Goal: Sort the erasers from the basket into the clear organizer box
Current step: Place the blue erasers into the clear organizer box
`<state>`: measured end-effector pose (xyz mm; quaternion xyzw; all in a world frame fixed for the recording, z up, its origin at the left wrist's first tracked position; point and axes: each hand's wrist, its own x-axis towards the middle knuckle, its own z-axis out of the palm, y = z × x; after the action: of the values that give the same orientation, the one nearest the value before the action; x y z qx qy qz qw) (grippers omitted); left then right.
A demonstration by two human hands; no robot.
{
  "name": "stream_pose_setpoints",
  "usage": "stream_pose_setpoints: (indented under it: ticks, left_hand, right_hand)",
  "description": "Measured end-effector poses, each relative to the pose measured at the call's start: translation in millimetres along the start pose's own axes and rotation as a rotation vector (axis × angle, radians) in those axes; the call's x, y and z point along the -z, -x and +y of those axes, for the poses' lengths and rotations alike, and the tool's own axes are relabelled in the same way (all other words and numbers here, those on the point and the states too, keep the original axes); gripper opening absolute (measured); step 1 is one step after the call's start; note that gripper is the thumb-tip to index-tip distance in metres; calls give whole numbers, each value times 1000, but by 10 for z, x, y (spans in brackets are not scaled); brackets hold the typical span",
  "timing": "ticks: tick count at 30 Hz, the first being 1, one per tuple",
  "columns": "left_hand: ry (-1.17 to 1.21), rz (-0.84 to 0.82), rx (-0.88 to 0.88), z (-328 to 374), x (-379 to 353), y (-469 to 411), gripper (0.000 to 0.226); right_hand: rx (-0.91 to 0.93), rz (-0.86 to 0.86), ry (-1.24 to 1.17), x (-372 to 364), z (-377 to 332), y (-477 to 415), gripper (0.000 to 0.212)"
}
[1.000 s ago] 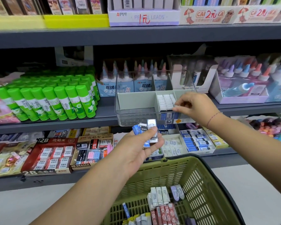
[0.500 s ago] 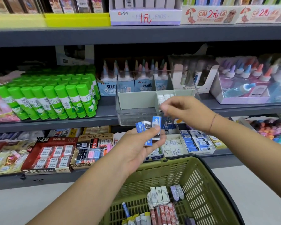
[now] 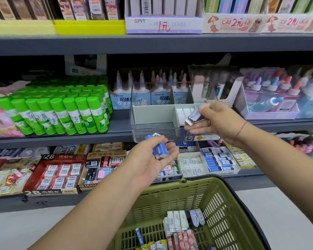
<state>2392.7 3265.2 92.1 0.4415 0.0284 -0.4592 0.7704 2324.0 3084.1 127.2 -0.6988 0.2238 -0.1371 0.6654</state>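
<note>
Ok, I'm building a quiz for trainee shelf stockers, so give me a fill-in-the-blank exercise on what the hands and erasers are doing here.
1. The right hand pinches one ___-and-white eraser in front of the clear organizer box.
2. The left hand holds several blue erasers; more lie in the green ___.
3. The erasers already in the box are ___.
Missing words: blue; basket; white.

grey shelf [image 3: 152, 44] carries a yellow tray [image 3: 89, 27] beside a pencil leads box [image 3: 163, 24]. middle tier: green glue sticks [image 3: 61, 110] standing in rows, left; pastel-capped bottles [image 3: 278, 83] at right. lower tier: red 2b box [image 3: 52, 173] at left.
</note>
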Motion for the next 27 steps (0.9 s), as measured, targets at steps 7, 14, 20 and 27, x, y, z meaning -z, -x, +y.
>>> stream_pose_setpoints:
  ticks: [7, 14, 20, 27]
  left_hand:
    - [-8, 4, 16, -4, 14, -12, 13]
    - [-36, 37, 13, -11, 13, -4, 14]
    - [-91, 38, -15, -20, 32, -23, 19]
    - [-383, 72, -322, 90, 90, -159, 18]
  right_hand:
    - [150, 108, 448, 122, 60, -39, 12]
    - [392, 85, 956, 140, 10, -196, 29]
    - [347, -109, 1078, 191, -172, -402, 20]
    - [240, -274, 1287, 121, -338, -589, 30]
